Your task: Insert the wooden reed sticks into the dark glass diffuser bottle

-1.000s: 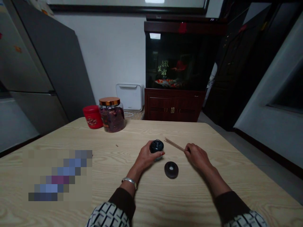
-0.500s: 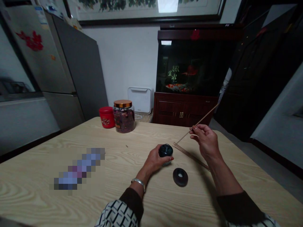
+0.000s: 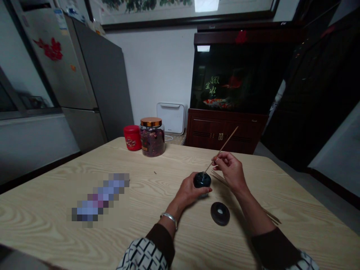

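Wooden stick point(image 3: 225, 146) pinched above a dark glazed pot point(image 3: 202, 180)

The right-hand grip point(image 3: 229, 172) was closed on the stick, its tip at the pot's top; the left-hand grip point(image 3: 189, 191) wrapped the pot, held above the wooden counter point(image 3: 146, 187) near a dark ring base point(image 3: 220, 213). A shaky pinch could have skidded the thin stick off the pot or snapped it among the loose sticks point(image 3: 218, 177) under the right hand.

A red canister point(image 3: 132, 138) and a glass jar of dried petals point(image 3: 152, 138) with a copper lid stand at the far edge of the pale wood-grain counter point(image 3: 42, 210), a white appliance point(image 3: 171, 118) behind them. A fish tank point(image 3: 239, 75) sits on a dark wooden cabinet point(image 3: 225, 131) at upper right; a refrigerator point(image 3: 84, 75) stands at upper left.
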The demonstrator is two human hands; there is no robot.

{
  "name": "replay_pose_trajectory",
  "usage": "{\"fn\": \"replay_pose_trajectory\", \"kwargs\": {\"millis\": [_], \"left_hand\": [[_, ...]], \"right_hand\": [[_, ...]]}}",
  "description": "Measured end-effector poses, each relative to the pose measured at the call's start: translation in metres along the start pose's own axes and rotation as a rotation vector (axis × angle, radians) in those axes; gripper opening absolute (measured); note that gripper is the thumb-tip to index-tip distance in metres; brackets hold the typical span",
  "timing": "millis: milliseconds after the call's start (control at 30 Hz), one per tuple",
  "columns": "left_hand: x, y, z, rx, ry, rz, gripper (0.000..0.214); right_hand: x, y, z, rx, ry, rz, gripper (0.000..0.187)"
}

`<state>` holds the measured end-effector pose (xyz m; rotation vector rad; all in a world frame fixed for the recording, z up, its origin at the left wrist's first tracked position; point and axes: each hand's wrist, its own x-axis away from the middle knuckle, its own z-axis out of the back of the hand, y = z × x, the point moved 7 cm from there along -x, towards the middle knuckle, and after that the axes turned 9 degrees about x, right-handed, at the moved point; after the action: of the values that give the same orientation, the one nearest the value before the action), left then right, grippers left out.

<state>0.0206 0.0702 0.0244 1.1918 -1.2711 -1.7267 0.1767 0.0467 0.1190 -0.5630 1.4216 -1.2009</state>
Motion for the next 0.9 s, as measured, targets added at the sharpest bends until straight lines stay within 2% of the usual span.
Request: {"fn": "replay_pose_trajectory", "kwargs": {"millis": [100,167,267,367,467,533,600,767,900], "left_hand": [[0.0,0.002,0.0,-0.001,-0.012,-0.024,0.06],[0.0,0.002,0.0,0.001,-0.013,-0.028,0.06],[0.001,0.001,0.0,-0.003,-0.006,-0.017,0.061],[0.001,0.001,0.0,0.018,-0.013,-0.011,0.062],[0.001,0.001,0.0,0.041,-0.017,-0.007,0.061],[0.001,0.001,0.0,0.042,-0.015,-0.005,0.06],[0.001,0.002,0.0,0.041,-0.013,-0.002,0.059],[0.002,0.003,-0.001,0.05,-0.016,-0.009,0.059],[0.002,0.003,-0.001,0.048,-0.021,-0.004,0.058]], "right_hand": [[0.006,0.01,-0.014,0.074,-0.139,-0.046,0.033],[0.007,0.018,-0.013,0.137,-0.197,-0.073,0.033],[0.005,0.032,0.017,0.324,-0.159,-0.081,0.033],[0.005,0.051,0.059,0.776,-0.099,-0.07,0.023],[0.014,0.076,0.08,1.178,-0.204,-0.152,0.016],[0.022,0.088,0.081,1.278,-0.297,-0.202,0.015],[0.027,0.092,0.077,1.318,-0.337,-0.221,0.015],[0.028,0.089,0.07,1.398,-0.321,-0.25,0.015],[0.029,0.086,0.066,1.452,-0.326,-0.201,0.019]]}}
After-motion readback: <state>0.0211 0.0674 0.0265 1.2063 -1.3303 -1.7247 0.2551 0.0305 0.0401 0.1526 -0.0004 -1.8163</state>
